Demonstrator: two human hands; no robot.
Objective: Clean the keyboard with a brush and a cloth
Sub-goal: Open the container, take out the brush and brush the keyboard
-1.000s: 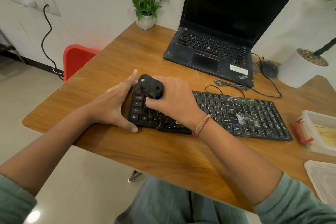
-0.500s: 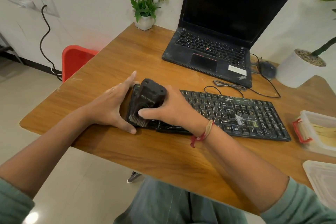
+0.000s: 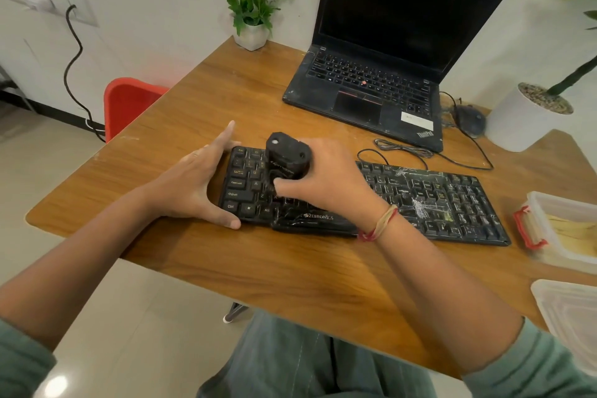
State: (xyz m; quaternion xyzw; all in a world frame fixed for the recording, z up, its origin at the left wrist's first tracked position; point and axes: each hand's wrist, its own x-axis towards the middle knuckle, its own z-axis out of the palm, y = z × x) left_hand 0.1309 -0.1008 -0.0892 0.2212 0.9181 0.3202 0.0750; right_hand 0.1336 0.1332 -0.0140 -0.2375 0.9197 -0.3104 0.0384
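Keyboard [image 3: 436,197] is showing ZEBRONICS on its front edge, keys reading Ctrl, Shift, Caps Lock, Alt; laptop [image 3: 381,81] is showing ThinkPad at palm-rest corner.

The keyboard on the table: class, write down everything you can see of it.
The keyboard is black, full-size and looks plastic, with pale key legends and ZEBRONICS printed on its front edge. White streaky marks cover keys right of centre. It lies flat on the wooden table, its cable leaving the back. The left hand braces its left end; the right hand holds a black brush on its left keys.
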